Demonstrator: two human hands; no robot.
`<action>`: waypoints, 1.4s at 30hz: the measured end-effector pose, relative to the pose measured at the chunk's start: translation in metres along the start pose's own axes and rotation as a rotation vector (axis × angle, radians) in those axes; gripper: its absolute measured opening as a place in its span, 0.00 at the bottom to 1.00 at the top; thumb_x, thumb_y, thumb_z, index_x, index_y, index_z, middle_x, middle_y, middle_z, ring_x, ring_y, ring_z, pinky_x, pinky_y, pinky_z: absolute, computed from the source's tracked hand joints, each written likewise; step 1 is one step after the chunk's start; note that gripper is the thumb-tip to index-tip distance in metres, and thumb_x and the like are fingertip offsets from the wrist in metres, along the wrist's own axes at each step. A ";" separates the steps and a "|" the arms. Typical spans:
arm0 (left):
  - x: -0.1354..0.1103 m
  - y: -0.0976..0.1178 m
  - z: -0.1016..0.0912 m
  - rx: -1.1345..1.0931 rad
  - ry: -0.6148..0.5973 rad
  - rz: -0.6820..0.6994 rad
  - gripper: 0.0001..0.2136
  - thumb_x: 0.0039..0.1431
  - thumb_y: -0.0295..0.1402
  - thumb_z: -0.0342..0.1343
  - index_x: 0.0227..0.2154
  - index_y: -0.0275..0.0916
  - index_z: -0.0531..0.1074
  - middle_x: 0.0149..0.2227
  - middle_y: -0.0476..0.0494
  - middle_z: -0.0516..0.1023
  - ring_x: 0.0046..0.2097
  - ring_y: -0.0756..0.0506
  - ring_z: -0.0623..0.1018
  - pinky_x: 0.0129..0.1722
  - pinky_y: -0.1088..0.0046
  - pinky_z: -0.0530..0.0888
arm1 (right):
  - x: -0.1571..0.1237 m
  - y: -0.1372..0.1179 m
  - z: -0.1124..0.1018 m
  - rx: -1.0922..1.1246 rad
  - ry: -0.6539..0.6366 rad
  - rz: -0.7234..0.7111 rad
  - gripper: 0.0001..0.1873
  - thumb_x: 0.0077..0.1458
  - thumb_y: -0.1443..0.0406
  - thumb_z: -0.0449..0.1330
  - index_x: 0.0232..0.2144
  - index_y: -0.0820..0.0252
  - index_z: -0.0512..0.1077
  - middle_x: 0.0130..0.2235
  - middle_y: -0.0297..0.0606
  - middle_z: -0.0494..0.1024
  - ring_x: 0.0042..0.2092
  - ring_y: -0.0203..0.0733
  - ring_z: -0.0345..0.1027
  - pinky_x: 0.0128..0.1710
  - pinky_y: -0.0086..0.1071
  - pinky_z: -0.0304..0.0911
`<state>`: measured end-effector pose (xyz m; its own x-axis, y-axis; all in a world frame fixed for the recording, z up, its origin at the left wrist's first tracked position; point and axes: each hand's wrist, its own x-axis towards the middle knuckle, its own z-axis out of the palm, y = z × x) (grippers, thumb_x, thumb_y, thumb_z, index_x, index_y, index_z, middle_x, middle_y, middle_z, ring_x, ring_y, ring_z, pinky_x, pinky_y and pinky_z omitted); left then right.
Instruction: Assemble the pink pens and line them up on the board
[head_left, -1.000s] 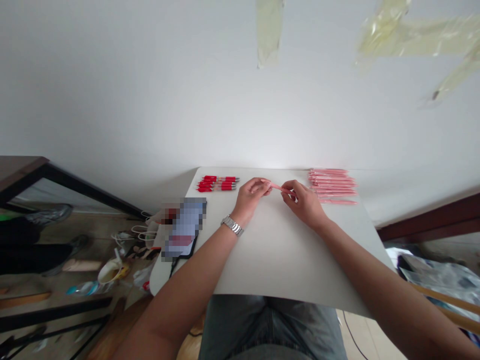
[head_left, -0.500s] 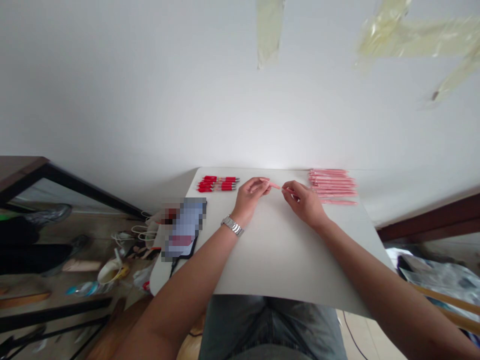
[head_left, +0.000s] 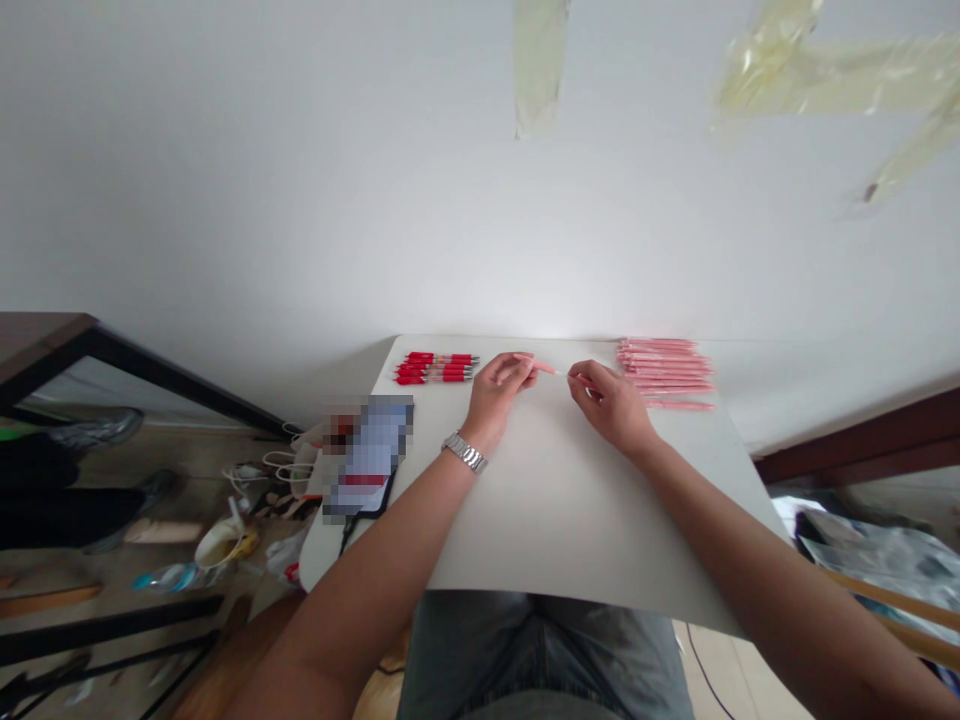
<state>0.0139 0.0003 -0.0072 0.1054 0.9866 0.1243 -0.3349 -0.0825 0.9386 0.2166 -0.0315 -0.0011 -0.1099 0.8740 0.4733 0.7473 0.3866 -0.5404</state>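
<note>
A: Which things can you not see well?

B: The pink pen [head_left: 546, 367] is mostly covered by the left hand [head_left: 501, 390] and the right hand [head_left: 609, 405]; if it is in one piece or two, I cannot tell.

A: And at the table's left edge?

B: The phone [head_left: 367, 457] is blurred into squares. The forearms are cut by the bottom edge.

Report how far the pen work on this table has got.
Done, apparently: a few red pens lie grouped at far left. In hand: left hand and right hand hold one pink pen, seemingly pulled apart. Left: the pink pen pile at far right.
</note>
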 end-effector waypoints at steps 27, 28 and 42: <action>0.004 0.005 -0.002 -0.055 0.182 0.060 0.18 0.59 0.47 0.67 0.43 0.39 0.76 0.39 0.42 0.83 0.40 0.49 0.82 0.46 0.70 0.78 | 0.001 0.005 -0.001 0.082 0.002 0.054 0.09 0.66 0.58 0.56 0.42 0.55 0.73 0.33 0.35 0.76 0.30 0.37 0.66 0.32 0.31 0.59; 0.004 0.005 -0.002 -0.037 0.188 0.066 0.18 0.60 0.48 0.66 0.43 0.39 0.76 0.38 0.42 0.83 0.41 0.48 0.82 0.46 0.70 0.78 | 0.001 0.006 -0.001 0.087 0.003 0.052 0.09 0.66 0.58 0.56 0.42 0.55 0.73 0.33 0.35 0.76 0.30 0.38 0.66 0.33 0.31 0.59; 0.003 0.009 -0.005 0.322 0.095 0.187 0.16 0.62 0.44 0.64 0.48 0.41 0.75 0.37 0.45 0.78 0.33 0.49 0.78 0.36 0.72 0.77 | 0.001 0.007 -0.001 0.108 0.016 0.069 0.11 0.66 0.57 0.56 0.42 0.55 0.73 0.33 0.36 0.76 0.33 0.39 0.69 0.34 0.32 0.61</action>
<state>0.0060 0.0030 0.0001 -0.0218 0.9576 0.2873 -0.0273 -0.2878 0.9573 0.2225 -0.0279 -0.0040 -0.0495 0.8949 0.4435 0.6775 0.3563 -0.6435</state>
